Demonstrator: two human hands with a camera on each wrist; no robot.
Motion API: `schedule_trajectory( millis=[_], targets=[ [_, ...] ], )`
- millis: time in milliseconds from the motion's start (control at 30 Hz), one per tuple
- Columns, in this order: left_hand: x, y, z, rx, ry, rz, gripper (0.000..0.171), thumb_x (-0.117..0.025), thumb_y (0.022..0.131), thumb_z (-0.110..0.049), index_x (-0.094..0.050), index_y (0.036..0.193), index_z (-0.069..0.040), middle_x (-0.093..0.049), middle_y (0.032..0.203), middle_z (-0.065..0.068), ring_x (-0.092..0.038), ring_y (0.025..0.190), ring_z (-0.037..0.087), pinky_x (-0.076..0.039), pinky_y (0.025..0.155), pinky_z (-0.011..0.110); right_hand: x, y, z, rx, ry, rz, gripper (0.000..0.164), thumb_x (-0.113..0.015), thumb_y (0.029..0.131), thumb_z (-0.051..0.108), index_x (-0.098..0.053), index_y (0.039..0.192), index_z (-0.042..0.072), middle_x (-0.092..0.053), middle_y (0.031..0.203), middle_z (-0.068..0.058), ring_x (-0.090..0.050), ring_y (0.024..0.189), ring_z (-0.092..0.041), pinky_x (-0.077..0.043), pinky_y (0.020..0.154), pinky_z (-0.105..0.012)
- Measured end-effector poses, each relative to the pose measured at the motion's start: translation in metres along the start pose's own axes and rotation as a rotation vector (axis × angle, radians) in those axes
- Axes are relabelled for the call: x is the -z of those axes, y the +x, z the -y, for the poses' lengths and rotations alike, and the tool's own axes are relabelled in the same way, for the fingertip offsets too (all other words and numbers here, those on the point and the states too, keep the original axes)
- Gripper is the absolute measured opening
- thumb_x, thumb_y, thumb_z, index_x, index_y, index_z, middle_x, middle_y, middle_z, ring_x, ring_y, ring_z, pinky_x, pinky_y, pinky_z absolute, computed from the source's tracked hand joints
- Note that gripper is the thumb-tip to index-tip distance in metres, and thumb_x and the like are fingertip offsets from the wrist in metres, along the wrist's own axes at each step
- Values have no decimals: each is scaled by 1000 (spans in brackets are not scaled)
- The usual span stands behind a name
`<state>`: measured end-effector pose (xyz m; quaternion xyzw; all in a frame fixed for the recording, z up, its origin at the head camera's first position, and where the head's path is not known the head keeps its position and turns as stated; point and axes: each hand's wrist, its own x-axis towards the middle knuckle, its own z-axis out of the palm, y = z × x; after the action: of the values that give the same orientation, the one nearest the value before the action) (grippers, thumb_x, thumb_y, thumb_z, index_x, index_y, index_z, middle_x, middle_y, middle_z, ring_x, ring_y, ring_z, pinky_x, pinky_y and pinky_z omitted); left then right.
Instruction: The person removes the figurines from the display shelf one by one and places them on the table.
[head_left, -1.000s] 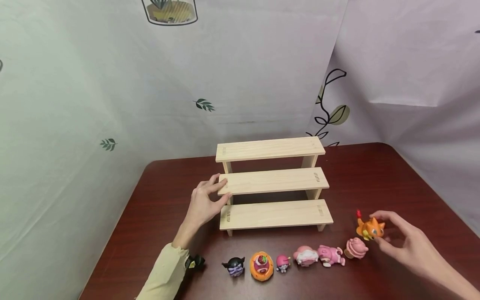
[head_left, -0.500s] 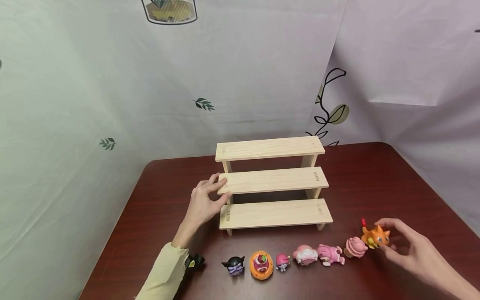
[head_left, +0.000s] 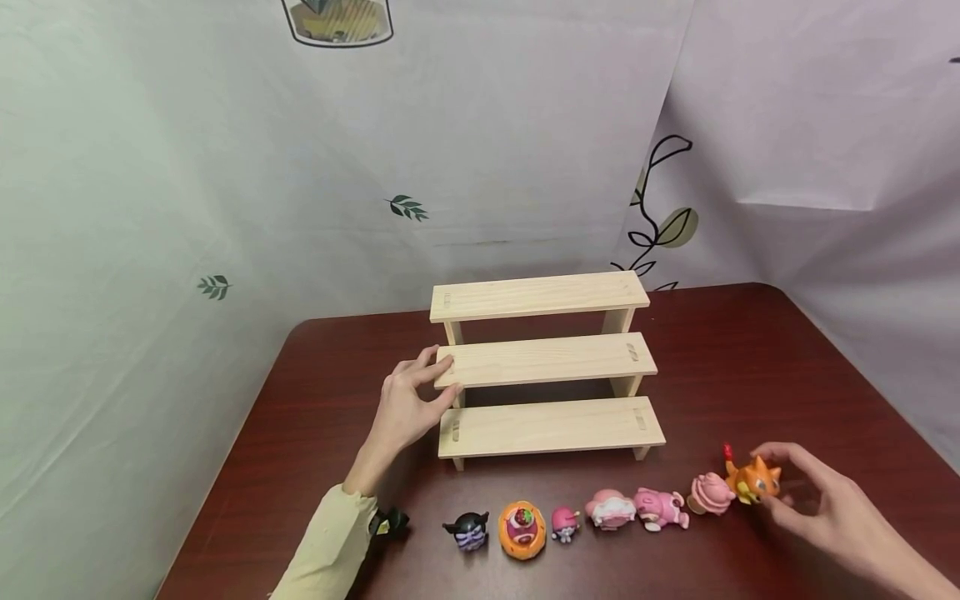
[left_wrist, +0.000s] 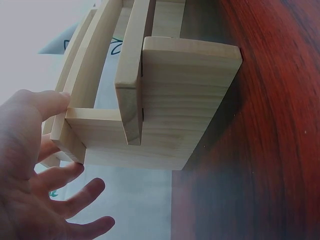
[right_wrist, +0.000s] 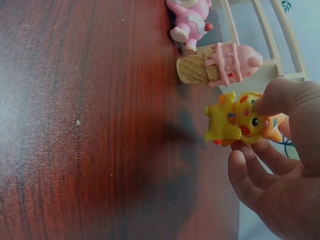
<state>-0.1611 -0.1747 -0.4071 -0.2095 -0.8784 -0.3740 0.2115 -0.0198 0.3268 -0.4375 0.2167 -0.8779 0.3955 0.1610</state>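
Note:
My left hand pinches the left end of the middle board of a three-step wooden display stand. The left wrist view shows the thumb on one face of that board and fingertips around its end, with the other fingers spread. At the right, my right hand holds a small toy figurine, orange outside with a yellow character front, between thumb and fingers. The figurine stands upright beside a pink ice-cream cone toy; whether its feet touch the table I cannot tell.
Leftward from the cone, a row holds a pink figurine, a pink-and-white toy, a small pink-hatted figure, an orange doughnut-like toy and a black-and-purple figure. A black item lies by the left sleeve. Curtains hang behind the table.
My right hand has brought the orange figurine toward the front and slightly right, from behind the cone toy to beside it. The left hand stays on the stand.

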Motion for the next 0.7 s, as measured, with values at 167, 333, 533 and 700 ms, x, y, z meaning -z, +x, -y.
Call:
schedule_trajectory(
  millis=[167, 333, 533, 700],
  targets=[
    [0, 0, 0, 5, 0, 1, 44, -83, 83, -21, -73, 122, -6, -58, 136, 22, -58, 113, 45, -43, 89, 62, -2, -2, -3, 6, -12, 5, 66, -73, 59, -26, -59, 118, 1, -61, 106, 11, -62, 77, -5, -46, 69, -11],
    [0, 0, 0, 6, -1, 3, 44, -83, 83, -21, -73, 123, -6, -58, 136, 22, -57, 113, 45, -43, 89, 62, -4, -3, -4, 4, -27, 2, 66, -73, 58, -26, -59, 117, 1, -61, 105, 11, -62, 79, -2, -45, 69, -11],
    [0, 0, -1, 7, 0, 4, 44, -83, 83, -20, -72, 123, -6, -57, 136, 21, -57, 114, 45, -43, 90, 62, -5, -2, -6, -2, -50, 8, 66, -75, 59, -25, -59, 117, 2, -60, 106, 12, -62, 80, -3, -45, 68, -11],
    [0, 0, -1, 9, 2, 0, 44, -83, 83, -21, -72, 123, -6, -58, 136, 21, -57, 113, 45, -41, 91, 64, -5, -3, -8, -2, -67, 20, 66, -77, 58, -24, -60, 116, 4, -60, 104, 13, -61, 79, -2, -44, 68, -10]
  ],
)
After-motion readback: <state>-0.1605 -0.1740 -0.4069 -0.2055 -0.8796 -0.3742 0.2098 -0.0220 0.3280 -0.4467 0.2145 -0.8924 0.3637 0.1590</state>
